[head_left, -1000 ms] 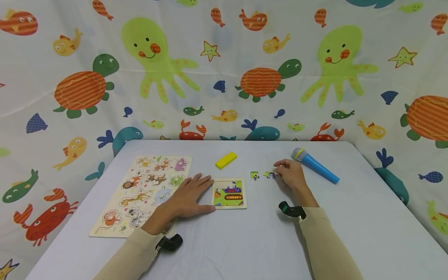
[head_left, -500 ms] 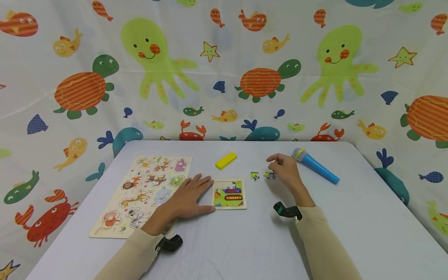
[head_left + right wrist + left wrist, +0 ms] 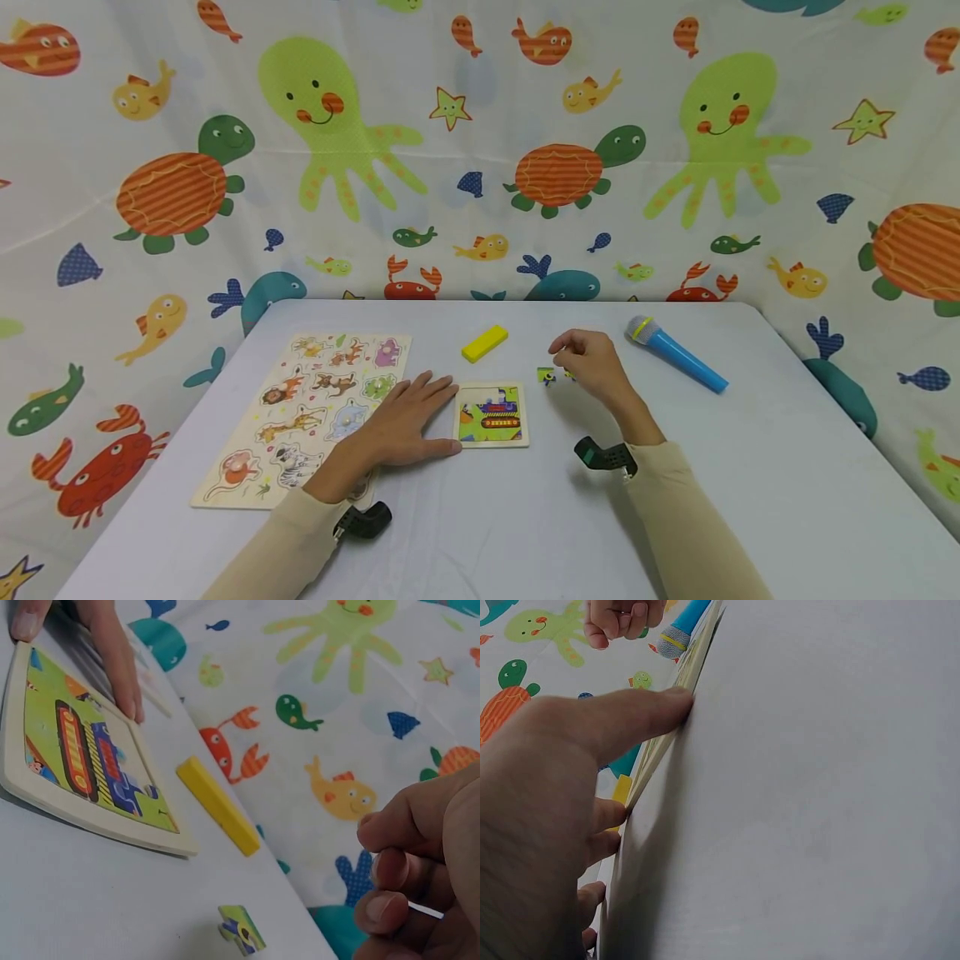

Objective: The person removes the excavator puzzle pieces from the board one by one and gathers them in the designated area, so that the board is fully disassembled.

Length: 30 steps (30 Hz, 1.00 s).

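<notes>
Posn, head view: tray (image 3: pixel 525 417) just below ctr of frame, w/ a bare area along the upper side of its recess. L pc (image 3: pixel 546 376) lies loose just R of ctr, in plain view; R pc (image 3: pixel 570 376) lies near it, mostly hidden by R hand (image 3: pixel 597 367).

Hands: R hand loosely curled, nothing seen in its hold. L hand (image 3: pixel 408 421) spread, fingers straight, gripping nothing; index tip at tray's upper-left corner, thumb at lower-left.

Procedure (judged; step appears to be taking up a pc):
1. Steady tray w/ light, even L hand pressure; avoid skid.
2. Part R thumb & index; pinch one pc by opp. edges, not by its tab.
3. Lift straight up; dragging could knock the other pc.
4. Check print orientation vs. tray before lowering.
</notes>
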Each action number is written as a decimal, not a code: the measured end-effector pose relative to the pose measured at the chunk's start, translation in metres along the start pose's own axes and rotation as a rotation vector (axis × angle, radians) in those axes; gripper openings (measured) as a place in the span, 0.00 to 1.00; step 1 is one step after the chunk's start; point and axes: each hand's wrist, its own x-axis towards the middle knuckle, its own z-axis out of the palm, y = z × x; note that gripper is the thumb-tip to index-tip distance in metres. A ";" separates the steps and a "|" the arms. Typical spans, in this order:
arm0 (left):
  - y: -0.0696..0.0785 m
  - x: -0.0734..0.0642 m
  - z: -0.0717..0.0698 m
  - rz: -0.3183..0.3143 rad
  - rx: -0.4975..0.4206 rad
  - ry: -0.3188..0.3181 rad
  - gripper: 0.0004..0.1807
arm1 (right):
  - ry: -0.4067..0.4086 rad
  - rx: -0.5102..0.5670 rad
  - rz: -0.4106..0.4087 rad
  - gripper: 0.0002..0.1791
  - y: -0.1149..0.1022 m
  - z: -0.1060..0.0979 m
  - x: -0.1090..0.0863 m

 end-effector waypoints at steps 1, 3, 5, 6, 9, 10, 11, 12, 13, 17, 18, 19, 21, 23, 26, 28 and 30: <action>0.000 0.000 0.000 0.001 0.000 0.000 0.51 | -0.009 0.004 0.002 0.08 -0.001 0.002 0.000; 0.000 0.000 0.000 0.000 0.002 -0.001 0.51 | -0.029 0.004 0.001 0.07 -0.002 0.005 0.000; 0.000 0.000 0.000 -0.002 0.003 -0.002 0.51 | -0.056 0.001 -0.008 0.07 -0.004 0.009 -0.001; 0.000 0.000 0.000 -0.002 0.001 -0.003 0.51 | -0.072 0.004 -0.012 0.07 -0.005 0.010 -0.001; 0.001 0.001 0.000 -0.006 0.000 -0.007 0.51 | -0.126 0.010 -0.012 0.06 -0.010 0.016 -0.002; 0.001 0.001 0.000 -0.005 -0.003 -0.007 0.51 | -0.142 0.010 -0.010 0.05 -0.012 0.017 -0.003; 0.001 0.001 -0.001 -0.004 -0.004 -0.006 0.51 | -0.156 0.011 -0.008 0.05 -0.015 0.018 -0.004; 0.002 0.001 -0.001 -0.004 -0.005 -0.007 0.51 | -0.166 0.009 -0.007 0.05 -0.017 0.019 -0.005; 0.002 0.001 -0.001 -0.005 -0.005 -0.007 0.51 | -0.174 0.007 -0.005 0.05 -0.020 0.019 -0.006; 0.003 0.000 -0.002 0.000 -0.008 -0.004 0.51 | -0.192 -0.003 -0.015 0.05 -0.029 0.020 -0.009; 0.003 0.001 -0.002 0.001 -0.009 -0.003 0.51 | -0.195 -0.005 -0.014 0.05 -0.030 0.020 -0.010; 0.002 0.001 -0.002 0.001 -0.010 -0.003 0.51 | -0.198 -0.010 -0.012 0.05 -0.031 0.021 -0.010; 0.002 0.001 -0.001 0.003 -0.011 -0.003 0.51 | -0.201 -0.020 -0.010 0.05 -0.031 0.023 -0.010; 0.002 0.000 -0.001 0.003 -0.014 -0.003 0.51 | -0.210 -0.031 -0.004 0.06 -0.031 0.025 -0.010; 0.001 0.000 -0.001 0.005 -0.016 -0.003 0.51 | -0.222 -0.044 0.003 0.08 -0.030 0.028 -0.011; 0.001 0.000 -0.001 0.006 -0.012 -0.003 0.51 | -0.226 -0.052 0.010 0.08 -0.029 0.030 -0.011; 0.001 0.000 -0.001 0.008 -0.010 -0.001 0.51 | -0.226 -0.057 0.017 0.08 -0.028 0.032 -0.011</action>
